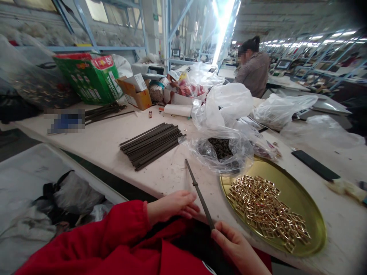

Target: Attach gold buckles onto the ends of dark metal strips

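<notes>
My right hand (228, 240) pinches the near end of a narrow dark strap (203, 201). A small dark loop (195, 184) sits around the strap toward its far end, which reaches over the table. Just left of the strap, my left hand (179, 205) has its fingers stretched out and holds nothing. Beyond the hands lies a stack of similar dark straps (153, 144). A clear plastic bag (197, 152) holds many small dark pieces (220, 148). To the right, a gold oval tray (311, 202) carries a heap of gold metal buckles (266, 210).
A black flat object (315, 165) lies at the right. Further back stand a green box (86, 82), a small cardboard box (137, 93) and a white roll (177, 110). A white bin (28, 168) with bags and cloth is at the left. A person (254, 68) sits beyond the table.
</notes>
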Tool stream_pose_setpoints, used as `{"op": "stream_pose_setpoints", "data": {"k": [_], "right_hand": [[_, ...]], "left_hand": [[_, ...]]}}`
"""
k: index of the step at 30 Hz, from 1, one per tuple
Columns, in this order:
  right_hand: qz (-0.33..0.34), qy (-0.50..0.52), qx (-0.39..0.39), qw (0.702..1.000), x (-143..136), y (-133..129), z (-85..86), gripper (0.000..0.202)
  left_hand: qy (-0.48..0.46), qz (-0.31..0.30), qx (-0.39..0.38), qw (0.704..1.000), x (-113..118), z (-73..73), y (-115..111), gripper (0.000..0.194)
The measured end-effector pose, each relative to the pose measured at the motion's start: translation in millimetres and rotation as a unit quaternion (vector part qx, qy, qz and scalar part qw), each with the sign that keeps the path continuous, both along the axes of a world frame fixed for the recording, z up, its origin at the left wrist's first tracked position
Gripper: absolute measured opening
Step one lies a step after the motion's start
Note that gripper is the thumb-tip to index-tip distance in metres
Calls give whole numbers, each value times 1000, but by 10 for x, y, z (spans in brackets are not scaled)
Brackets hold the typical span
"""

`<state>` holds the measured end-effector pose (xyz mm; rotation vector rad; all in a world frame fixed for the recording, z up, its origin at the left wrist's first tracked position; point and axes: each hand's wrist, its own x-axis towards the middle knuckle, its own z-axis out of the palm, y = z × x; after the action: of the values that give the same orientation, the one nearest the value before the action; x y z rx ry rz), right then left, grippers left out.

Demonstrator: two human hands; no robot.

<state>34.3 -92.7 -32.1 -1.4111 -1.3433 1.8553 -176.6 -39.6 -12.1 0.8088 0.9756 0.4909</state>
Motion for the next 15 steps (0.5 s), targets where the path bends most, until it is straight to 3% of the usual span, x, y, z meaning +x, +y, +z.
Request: {"op": "stream_pose_setpoints", "data": {"k": [2, 4, 7, 10, 13, 15], "right_hand": [[31, -2, 12, 999, -111, -42, -24, 38], [66, -22, 44, 997, -207, -92, -86, 33], [77, -33, 76, 994, -273, -123, -175, 30], [-3, -6, 34, 999, -238, -34, -137, 35], [-103, 37, -50, 993, -146, 187, 36, 38], [-148, 34, -34, 988, -78, 378, 160, 34]], "left_hand": [[-84, 155, -51, 983, 116, -39, 60, 23], [-104, 266, -47, 957, 184, -9, 177, 13], [-107, 311, 10, 944, 142, 158, 351, 11], [-72, 240, 119, 961, -15, 430, 454, 18], [46, 70, 217, 973, -129, 658, 476, 26], [137, -58, 255, 955, -125, 695, 440, 27]]}}
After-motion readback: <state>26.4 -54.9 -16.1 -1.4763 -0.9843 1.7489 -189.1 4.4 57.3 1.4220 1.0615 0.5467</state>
